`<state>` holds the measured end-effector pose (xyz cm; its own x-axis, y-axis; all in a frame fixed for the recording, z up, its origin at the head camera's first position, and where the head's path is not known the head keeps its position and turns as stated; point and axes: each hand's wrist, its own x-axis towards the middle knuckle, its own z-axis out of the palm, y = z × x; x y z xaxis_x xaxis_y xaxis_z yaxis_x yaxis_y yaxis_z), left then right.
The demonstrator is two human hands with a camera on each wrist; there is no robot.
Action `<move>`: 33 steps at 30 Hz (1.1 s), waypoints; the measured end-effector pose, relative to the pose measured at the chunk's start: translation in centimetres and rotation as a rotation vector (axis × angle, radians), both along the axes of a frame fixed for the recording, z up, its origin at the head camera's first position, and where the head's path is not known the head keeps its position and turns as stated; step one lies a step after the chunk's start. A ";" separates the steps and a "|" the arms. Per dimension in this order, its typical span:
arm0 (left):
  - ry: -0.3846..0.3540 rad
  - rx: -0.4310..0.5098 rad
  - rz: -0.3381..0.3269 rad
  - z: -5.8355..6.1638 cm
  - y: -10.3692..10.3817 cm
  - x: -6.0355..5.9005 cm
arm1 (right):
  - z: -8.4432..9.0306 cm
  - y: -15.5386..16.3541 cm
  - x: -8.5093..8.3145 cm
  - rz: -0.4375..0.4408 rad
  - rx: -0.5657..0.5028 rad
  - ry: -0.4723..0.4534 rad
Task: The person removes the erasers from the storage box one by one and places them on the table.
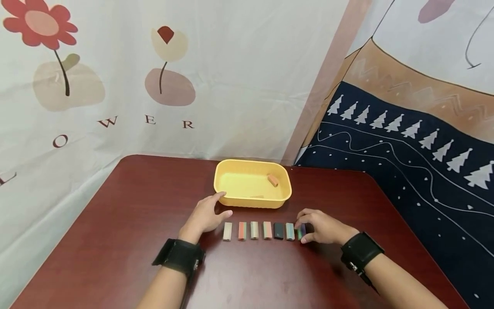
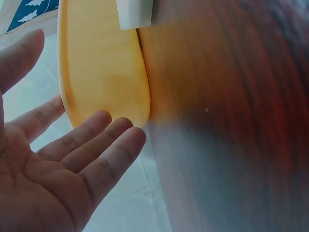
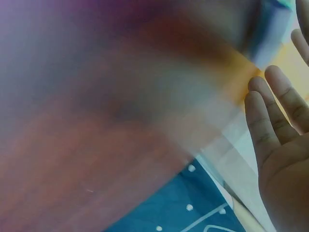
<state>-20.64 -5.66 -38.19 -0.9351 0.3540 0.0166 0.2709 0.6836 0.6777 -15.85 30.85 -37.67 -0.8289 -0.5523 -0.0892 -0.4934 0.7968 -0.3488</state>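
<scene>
Yellow tray (image 1: 231, 201) at twelve o'clock held one orange block (image 1: 272, 180); seven blocks waited in the row (image 1: 266, 230), right hand (image 1: 323, 227) touching the three o'clock end block (image 1: 300, 232), grip unclear, left hand (image 1: 203, 216) relaxed.

Dark red table (image 1: 115, 240), flower-print cloth backdrop (image 1: 115, 86)

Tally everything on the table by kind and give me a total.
Small blocks in the row: 7
Small block inside the tray: 1
Yellow tray: 1
Total: 9

The seventh block in the row is partly hidden by the right hand.
</scene>
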 end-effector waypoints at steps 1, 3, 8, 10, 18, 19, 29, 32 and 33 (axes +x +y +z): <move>0.003 0.002 -0.001 0.1 0.0 -0.1 | 0.4 0.0 -0.3 0.008 -0.006 0.026; 0.015 0.006 -0.005 0.2 0.1 -0.2 | 1.3 0.0 -1.2 0.015 -0.016 0.095; 0.012 0.007 0.001 0.4 -0.2 -0.4 | 3.5 -1.6 -3.9 0.023 -0.029 0.267; 0.010 0.008 0.008 0.3 -0.4 -0.3 | 4.2 -2.5 -5.1 0.021 -0.028 0.298; -0.002 0.020 0.010 0.0 -0.3 -0.1 | 6.0 -5.7 -9.5 0.023 0.096 0.286; -0.006 0.020 0.014 -0.1 -0.3 -0.1 | 6.1 -6.1 -10.1 0.027 0.113 0.271; -0.017 0.023 0.024 -0.4 -0.2 0.2 | 6.3 -8.9 -13.5 0.041 0.372 0.040; -0.014 0.023 0.029 -0.5 -0.3 0.2 | 5.9 -9.5 -14.4 0.061 0.428 0.038; -0.013 0.024 0.027 -0.5 -0.3 0.3 | 5.7 -9.6 -14.6 0.066 0.448 0.041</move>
